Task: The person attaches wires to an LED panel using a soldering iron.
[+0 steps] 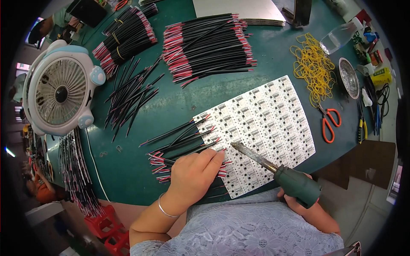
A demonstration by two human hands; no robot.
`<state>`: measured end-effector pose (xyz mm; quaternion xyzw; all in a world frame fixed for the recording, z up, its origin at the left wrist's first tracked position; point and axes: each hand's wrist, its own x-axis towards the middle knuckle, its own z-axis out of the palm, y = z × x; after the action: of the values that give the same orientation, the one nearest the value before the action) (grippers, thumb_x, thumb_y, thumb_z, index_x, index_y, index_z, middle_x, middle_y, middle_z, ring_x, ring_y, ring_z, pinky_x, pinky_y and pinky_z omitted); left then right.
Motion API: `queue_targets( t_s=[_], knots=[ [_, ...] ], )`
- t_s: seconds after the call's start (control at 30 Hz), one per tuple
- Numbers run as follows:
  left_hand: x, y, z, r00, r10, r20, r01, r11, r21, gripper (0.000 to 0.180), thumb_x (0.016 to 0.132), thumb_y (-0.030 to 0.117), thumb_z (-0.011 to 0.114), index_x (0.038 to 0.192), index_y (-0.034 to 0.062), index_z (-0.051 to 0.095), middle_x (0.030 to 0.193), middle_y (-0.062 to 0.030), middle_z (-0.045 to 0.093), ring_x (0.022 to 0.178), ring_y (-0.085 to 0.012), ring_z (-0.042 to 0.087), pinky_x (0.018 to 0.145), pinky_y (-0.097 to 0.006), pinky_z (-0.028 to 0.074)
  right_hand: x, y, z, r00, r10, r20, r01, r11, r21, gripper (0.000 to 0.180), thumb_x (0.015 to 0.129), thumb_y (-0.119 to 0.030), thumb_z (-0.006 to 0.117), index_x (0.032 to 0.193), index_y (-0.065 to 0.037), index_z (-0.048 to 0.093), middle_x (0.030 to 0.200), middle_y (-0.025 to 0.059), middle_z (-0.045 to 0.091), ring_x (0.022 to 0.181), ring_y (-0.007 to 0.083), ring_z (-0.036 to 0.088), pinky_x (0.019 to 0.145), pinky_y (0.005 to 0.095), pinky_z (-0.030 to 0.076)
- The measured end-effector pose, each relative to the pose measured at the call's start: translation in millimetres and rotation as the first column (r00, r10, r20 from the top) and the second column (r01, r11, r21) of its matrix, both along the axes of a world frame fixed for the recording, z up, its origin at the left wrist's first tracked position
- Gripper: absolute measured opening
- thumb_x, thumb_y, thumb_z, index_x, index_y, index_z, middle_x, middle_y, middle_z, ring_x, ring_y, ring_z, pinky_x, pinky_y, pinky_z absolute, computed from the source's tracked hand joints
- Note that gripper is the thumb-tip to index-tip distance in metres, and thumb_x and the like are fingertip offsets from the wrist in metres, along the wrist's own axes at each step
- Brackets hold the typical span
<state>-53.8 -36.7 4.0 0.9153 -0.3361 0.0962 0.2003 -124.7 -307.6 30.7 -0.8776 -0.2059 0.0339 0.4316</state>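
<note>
while apart from the metal bowl [341, 71], contents unclear, left hand [192, 173] in pinch on wire [224, 149], right hand [293, 202] round soldering iron [278, 171]

The top is a pale grey-blue lace one [260, 234], kinda pretty tbh, with big flowers all over it and petals fanning out round the centres. The left sleeve [147, 247] is the same pale colour and stops short of the forearm [149, 218]. There's a slim silvery bangle [159, 205] on the left wrist too. Left hand [194, 171] and right hand [292, 201] are both bare.
</note>
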Motion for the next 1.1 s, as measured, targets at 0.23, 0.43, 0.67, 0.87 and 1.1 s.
queue_targets(
  t_s=[0.23, 0.43, 0.67, 0.87, 1.1],
  knots=[
    [2, 1, 2, 1.000, -0.011, -0.024, 0.011, 0.999, 0.030, 0.023, 0.071, 0.012, 0.060, 0.094, 0.0082, 0.063, 0.086, -0.0009, 0.058, 0.067, -0.0134, 0.056, 0.055, -0.027, 0.043, -18, -3, -11, 0.967, -0.106, -0.232, 0.144, 0.978, 0.153, 0.026, 0.084, -0.008, 0.053, 0.107, 0.002, 0.055, 0.083, 0.0079, 0.062, 0.060, 0.0139, 0.061, 0.060, 0.0289, 0.050],
    [4, -2, 1, 0.999, 0.014, -0.031, -0.016, 0.999, -0.039, 0.024, 0.065, 0.006, 0.061, 0.089, 0.0077, 0.066, 0.080, -0.0037, 0.060, 0.065, -0.0180, 0.058, 0.054, -0.029, 0.045, -19, -7, -19, 0.979, -0.044, -0.200, 0.081, 0.980, 0.180, 0.028, 0.085, -0.009, 0.053, 0.111, 0.002, 0.052, 0.083, 0.0081, 0.060, 0.062, 0.0132, 0.062, 0.057, 0.0275, 0.050],
    [0, -4, 4, 0.996, 0.046, -0.070, -0.048, 0.999, -0.022, 0.027, 0.064, 0.004, 0.062, 0.090, 0.0078, 0.067, 0.080, -0.0038, 0.059, 0.066, -0.0190, 0.058, 0.054, -0.029, 0.045, -13, -5, -10, 0.974, -0.049, -0.221, 0.079, 0.989, 0.129, 0.028, 0.084, -0.009, 0.055, 0.109, 0.002, 0.054, 0.084, 0.0076, 0.061, 0.064, 0.0137, 0.062, 0.060, 0.0268, 0.050],
    [2, -6, 6, 0.995, 0.057, -0.084, -0.058, 0.998, -0.010, 0.027, 0.064, 0.004, 0.063, 0.090, 0.0086, 0.067, 0.080, -0.0036, 0.059, 0.065, -0.0187, 0.058, 0.054, -0.029, 0.045, -18, -3, -7, 0.933, -0.124, -0.337, 0.185, 0.971, 0.154, 0.027, 0.081, -0.013, 0.059, 0.104, 0.001, 0.056, 0.082, 0.0077, 0.062, 0.064, 0.0152, 0.063, 0.066, 0.0294, 0.050],
    [5, -3, 3, 0.993, 0.041, -0.108, -0.046, 0.998, -0.039, 0.024, 0.064, 0.004, 0.061, 0.087, 0.0094, 0.067, 0.079, -0.0028, 0.060, 0.064, -0.0190, 0.058, 0.053, -0.029, 0.045, -17, -7, -7, 0.983, -0.066, -0.174, 0.068, 0.998, 0.005, 0.025, 0.084, -0.013, 0.056, 0.103, 0.003, 0.054, 0.075, 0.0062, 0.060, 0.062, 0.0140, 0.062, 0.059, 0.0274, 0.050]
  ],
)
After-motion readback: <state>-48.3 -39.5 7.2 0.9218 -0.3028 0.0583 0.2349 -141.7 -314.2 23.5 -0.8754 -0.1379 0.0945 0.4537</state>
